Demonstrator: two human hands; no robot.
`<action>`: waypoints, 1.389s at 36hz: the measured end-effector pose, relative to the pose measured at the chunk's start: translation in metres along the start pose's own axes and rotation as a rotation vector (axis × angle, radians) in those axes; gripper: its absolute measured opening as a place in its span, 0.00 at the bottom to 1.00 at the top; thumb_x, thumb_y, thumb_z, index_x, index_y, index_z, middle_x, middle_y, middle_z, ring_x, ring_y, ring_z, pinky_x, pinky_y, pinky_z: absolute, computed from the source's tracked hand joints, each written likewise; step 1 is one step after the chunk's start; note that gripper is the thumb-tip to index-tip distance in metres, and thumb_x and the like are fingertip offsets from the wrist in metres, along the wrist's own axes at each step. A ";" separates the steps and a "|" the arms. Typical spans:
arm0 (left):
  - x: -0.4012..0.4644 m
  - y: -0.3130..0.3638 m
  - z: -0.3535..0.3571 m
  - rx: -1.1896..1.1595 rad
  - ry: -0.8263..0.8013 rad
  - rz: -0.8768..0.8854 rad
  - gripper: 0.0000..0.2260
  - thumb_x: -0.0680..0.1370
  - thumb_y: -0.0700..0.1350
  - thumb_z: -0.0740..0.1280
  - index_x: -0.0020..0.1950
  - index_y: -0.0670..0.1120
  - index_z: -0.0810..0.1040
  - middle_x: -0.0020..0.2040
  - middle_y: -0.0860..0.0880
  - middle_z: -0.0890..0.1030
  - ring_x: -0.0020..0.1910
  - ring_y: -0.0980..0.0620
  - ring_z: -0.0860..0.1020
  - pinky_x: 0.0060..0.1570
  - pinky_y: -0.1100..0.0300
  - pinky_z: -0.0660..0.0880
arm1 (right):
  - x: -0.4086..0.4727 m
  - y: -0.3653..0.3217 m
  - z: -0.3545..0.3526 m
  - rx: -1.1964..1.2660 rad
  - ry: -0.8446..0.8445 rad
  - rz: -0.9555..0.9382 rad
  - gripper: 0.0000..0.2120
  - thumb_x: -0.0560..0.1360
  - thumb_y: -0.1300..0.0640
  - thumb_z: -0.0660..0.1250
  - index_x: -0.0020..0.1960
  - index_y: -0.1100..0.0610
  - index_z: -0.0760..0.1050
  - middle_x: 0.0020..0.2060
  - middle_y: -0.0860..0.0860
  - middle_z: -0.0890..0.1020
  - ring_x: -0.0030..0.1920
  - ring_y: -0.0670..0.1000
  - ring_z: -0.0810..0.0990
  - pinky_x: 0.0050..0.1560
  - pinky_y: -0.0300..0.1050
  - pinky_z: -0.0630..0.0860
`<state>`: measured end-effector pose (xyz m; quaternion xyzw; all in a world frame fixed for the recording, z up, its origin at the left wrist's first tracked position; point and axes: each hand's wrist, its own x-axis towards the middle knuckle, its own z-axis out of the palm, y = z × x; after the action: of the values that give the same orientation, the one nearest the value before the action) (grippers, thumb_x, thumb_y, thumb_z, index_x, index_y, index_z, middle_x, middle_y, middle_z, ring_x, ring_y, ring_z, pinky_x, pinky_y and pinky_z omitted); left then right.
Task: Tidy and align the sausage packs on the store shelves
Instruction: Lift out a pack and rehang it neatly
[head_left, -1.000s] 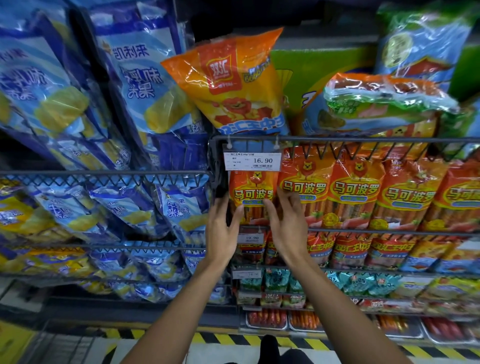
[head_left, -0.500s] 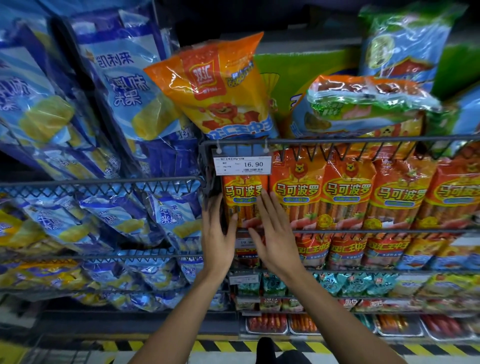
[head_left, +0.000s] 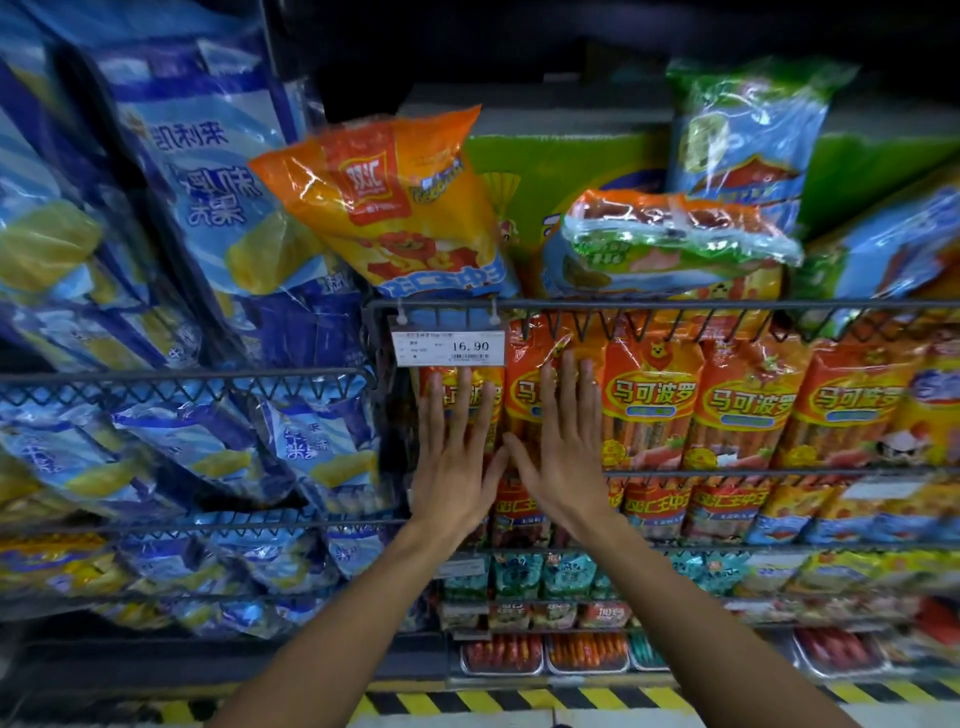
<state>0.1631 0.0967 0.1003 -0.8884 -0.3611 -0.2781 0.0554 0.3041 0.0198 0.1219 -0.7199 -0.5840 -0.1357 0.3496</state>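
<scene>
A row of orange-red sausage packs (head_left: 652, 410) stands upright behind the wire front of a shelf basket (head_left: 675, 305). My left hand (head_left: 456, 457) lies flat, fingers straight, against the leftmost pack (head_left: 493, 395) just below the price tag (head_left: 449, 347). My right hand (head_left: 563, 447) presses flat on the second pack (head_left: 524, 395) beside it. Both thumbs nearly meet between the hands. A loose orange pack (head_left: 395, 208) leans tilted on top of the basket, and a clear pack of sausages (head_left: 675, 234) lies flat to its right.
Blue and yellow snack bags (head_left: 192, 208) fill the wire baskets on the left. Lower shelves hold more orange packs (head_left: 727, 506), teal packs (head_left: 519, 574) and trays of sausages (head_left: 587, 652). A yellow-black striped strip (head_left: 519, 701) marks the floor edge.
Both hands moved up from the sides of the leftmost pack and now lie flat on the fronts of the first two packs. The view has shifted slightly.
</scene>
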 end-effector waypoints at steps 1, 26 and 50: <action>0.001 0.000 0.001 0.012 -0.008 -0.001 0.33 0.86 0.61 0.53 0.84 0.45 0.48 0.84 0.40 0.44 0.82 0.34 0.42 0.79 0.34 0.50 | 0.000 0.002 -0.001 -0.003 -0.019 -0.008 0.40 0.83 0.45 0.65 0.83 0.62 0.46 0.82 0.59 0.43 0.82 0.62 0.40 0.81 0.63 0.43; -0.041 0.001 -0.004 -0.092 -0.038 0.016 0.33 0.83 0.49 0.66 0.84 0.48 0.54 0.84 0.43 0.49 0.83 0.39 0.46 0.79 0.38 0.56 | -0.044 0.011 -0.007 -0.019 -0.175 -0.069 0.38 0.83 0.43 0.62 0.83 0.58 0.48 0.83 0.55 0.44 0.82 0.59 0.41 0.81 0.62 0.51; -0.053 0.051 -0.161 -0.475 0.112 -0.281 0.23 0.84 0.48 0.65 0.78 0.60 0.66 0.76 0.70 0.61 0.74 0.69 0.61 0.68 0.73 0.59 | -0.037 -0.028 -0.170 0.479 -0.168 -0.084 0.24 0.81 0.50 0.67 0.76 0.46 0.68 0.72 0.38 0.71 0.73 0.39 0.67 0.73 0.45 0.69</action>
<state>0.0936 -0.0213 0.2125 -0.8009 -0.4019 -0.4084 -0.1739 0.3041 -0.1176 0.2312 -0.6004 -0.6560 0.0526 0.4543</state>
